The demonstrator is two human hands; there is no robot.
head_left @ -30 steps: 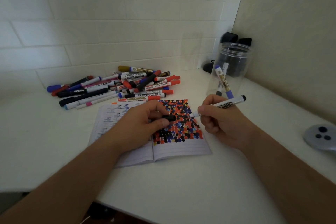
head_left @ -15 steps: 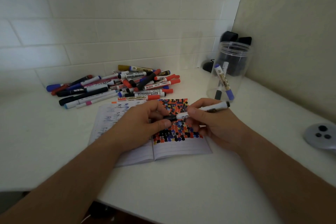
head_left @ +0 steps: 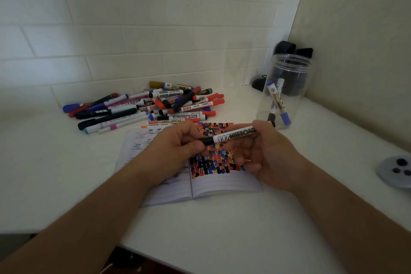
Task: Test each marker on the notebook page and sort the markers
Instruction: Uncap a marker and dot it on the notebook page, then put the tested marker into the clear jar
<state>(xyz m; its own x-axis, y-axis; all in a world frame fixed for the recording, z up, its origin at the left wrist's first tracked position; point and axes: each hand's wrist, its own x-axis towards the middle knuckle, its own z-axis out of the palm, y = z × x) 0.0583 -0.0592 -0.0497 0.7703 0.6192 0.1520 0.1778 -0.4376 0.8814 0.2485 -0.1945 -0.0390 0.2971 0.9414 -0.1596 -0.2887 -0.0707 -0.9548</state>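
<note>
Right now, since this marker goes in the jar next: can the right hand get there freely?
Probably yes: the right hand is beside the jar, whose mouth is open; nothing stands between.

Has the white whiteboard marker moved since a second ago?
Yes. The white whiteboard marker swung left from beside the clear plastic jar, over the notebook, capped.

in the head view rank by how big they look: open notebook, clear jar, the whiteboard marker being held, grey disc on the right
1. notebook
2. clear jar
3. whiteboard marker and grey disc look about alike; the disc is cut off by the frame edge, so unranked.
</note>
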